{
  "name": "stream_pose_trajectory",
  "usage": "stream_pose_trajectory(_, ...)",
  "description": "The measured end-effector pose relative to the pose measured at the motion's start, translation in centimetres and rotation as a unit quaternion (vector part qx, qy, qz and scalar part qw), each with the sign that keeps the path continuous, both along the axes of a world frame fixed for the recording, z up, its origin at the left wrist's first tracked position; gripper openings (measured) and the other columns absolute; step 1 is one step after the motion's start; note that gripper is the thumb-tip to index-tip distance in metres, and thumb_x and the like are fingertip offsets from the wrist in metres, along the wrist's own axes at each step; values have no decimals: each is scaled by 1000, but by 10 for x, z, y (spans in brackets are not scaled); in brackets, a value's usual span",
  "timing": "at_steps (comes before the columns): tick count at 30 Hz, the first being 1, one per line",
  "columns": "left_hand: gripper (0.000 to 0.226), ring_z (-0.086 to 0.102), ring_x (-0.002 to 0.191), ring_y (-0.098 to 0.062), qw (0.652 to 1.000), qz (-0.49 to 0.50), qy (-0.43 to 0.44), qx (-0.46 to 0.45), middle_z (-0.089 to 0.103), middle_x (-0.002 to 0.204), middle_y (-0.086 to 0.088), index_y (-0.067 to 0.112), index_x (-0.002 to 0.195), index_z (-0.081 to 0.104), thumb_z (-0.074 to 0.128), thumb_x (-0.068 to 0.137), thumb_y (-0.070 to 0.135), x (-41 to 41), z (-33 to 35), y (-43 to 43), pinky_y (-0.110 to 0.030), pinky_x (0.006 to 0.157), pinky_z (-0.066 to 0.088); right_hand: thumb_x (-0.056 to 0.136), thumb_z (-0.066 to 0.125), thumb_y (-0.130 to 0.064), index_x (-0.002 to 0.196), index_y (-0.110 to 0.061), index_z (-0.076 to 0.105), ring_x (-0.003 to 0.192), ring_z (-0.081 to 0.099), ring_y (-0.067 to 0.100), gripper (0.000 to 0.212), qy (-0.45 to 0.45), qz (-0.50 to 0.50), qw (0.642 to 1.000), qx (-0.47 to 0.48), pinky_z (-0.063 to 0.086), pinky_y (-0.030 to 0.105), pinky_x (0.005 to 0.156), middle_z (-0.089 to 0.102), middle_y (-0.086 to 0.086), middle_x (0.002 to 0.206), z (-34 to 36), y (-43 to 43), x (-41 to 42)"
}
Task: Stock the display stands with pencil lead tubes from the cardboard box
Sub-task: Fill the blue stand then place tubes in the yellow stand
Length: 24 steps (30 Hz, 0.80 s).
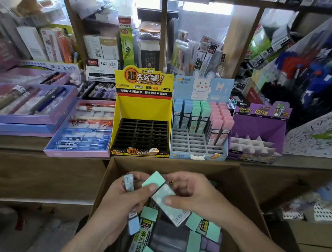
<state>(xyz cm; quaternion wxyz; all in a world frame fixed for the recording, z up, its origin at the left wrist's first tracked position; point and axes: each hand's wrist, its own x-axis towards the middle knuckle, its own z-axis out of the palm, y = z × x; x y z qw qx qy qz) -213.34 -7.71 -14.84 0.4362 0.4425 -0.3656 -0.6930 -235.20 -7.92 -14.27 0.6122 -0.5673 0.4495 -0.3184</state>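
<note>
At the far left, a purple tray [29, 119] of pens is seen on the wooden counter [21, 142], with a pink-rimmed tray [77, 153] of pens just beside it. Next along the counter, 3 display stands are lined up side by side. The yellow stand [142, 107] is shown with its black slot grid exposed. The blue rabbit stand [203, 85] is partly filled at the back and right with upright blue, green and pink lead tubes [196, 115]. The purple stand [259, 126] is fitted with white dividers.

Below the stands, the cardboard box [162, 164] is held open in the foreground, and loose tubes [212, 231] are piled inside it.

Above the box, a blue-capped tube [133, 224] is gripped by the curled fingers of the left hand [122, 201], its blue cap pointing down. The left thumb is laid on the cap of a green-capped tube [161, 193]. That tube is pinched between the thumb and fingers of the right hand [197, 192] and is tilted, cap up and to the left, over the pile.
</note>
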Motion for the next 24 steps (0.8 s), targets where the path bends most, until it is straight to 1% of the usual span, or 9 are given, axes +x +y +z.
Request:
stream_pose_trajectory(4, 24, 34, 48, -12, 1000, -20, -6, 0, 48, 63, -8, 7, 92, 73, 88, 79, 22, 3, -2, 0, -19, 42, 32, 91, 79, -24, 106, -20, 78, 90, 74, 20, 16, 22, 6, 1000, -22, 59, 30, 78, 79, 7, 104, 2, 1, 3)
stream_pose_trajectory(7, 24, 47, 55, -13, 1000, 3, 16, 4, 64, 78, -13, 8, 90, 75, 79, 86, 31, 5, -3, -2, -22, 45, 34, 91, 78, -18, 96, -18, 76, 87, 74, 18, 5, 16, -36, 999, -31, 58, 30, 75, 79, 8, 100, 2, -1, -2)
stream_pose_trajectory(9, 32, 50, 59, -17, 999, 11, 44, 29, 68, 86, -17, 6, 93, 76, 65, 90, 36, 5, -2, -4, -24, 45, 36, 93, 76, -16, 96, -17, 75, 95, 76, 22, 4, 13, -69, 997, -40, 62, 38, 84, 79, 7, 103, 2, -3, -5)
stream_pose_trajectory(11, 40, 52, 61, -20, 996, 4, 72, 52, 69, 90, -23, 2, 97, 72, 55, 88, 36, 7, -2, -6, -27, 47, 38, 93, 75, -16, 100, -16, 76, 101, 75, 24, 7, 19, -98, 993, -63, 60, 48, 92, 79, 4, 106, 4, -4, -5)
stream_pose_trajectory(13, 42, 55, 65, -22, 995, -1, 75, 65, 70, 96, -29, -2, 106, 68, 48, 89, 31, 10, 0, -5, -29, 52, 41, 93, 76, -18, 101, -20, 78, 101, 74, 24, 9, 31, -114, 989, -87, 58, 53, 93, 79, 2, 106, 8, -6, -3)
stream_pose_trajectory(16, 45, 56, 66, -22, 994, 20, 69, 84, 70, 88, -22, -6, 116, 64, 38, 95, 23, 10, 0, -3, -33, 59, 40, 91, 78, -21, 100, -24, 80, 96, 75, 28, 10, 43, -128, 984, -117, 58, 57, 89, 79, 4, 101, 15, -10, -2)
stream_pose_trajectory(19, 42, 59, 66, -20, 994, 48, 55, 85, 70, 82, -16, -3, 115, 66, 52, 87, 24, 9, 0, -5, -35, 65, 41, 87, 78, -32, 100, -28, 81, 91, 75, 31, 14, 44, -133, 979, -150, 60, 55, 84, 79, 5, 98, 25, -17, -1)
stream_pose_trajectory(22, 31, 62, 67, -18, 993, 64, 51, 86, 70, 80, -11, 0, 114, 68, 56, 98, 23, 12, -4, -7, -34, 69, 45, 84, 76, -34, 101, -38, 80, 93, 75, 26, 17, 30, -136, 972, -188, 63, 41, 84, 80, -2, 99, 41, -28, 5)
stream_pose_trajectory(24, 25, 62, 66, -19, 991, 78, 58, 92, 68, 79, -11, 1, 112, 70, 58, 100, 21, 14, -6, -8, -31, 64, 49, 85, 77, -29, 99, -39, 79, 91, 74, 25, 17, 41, -148, 964, -218, 63, 36, 80, 79, -3, 98, 52, -40, 10)
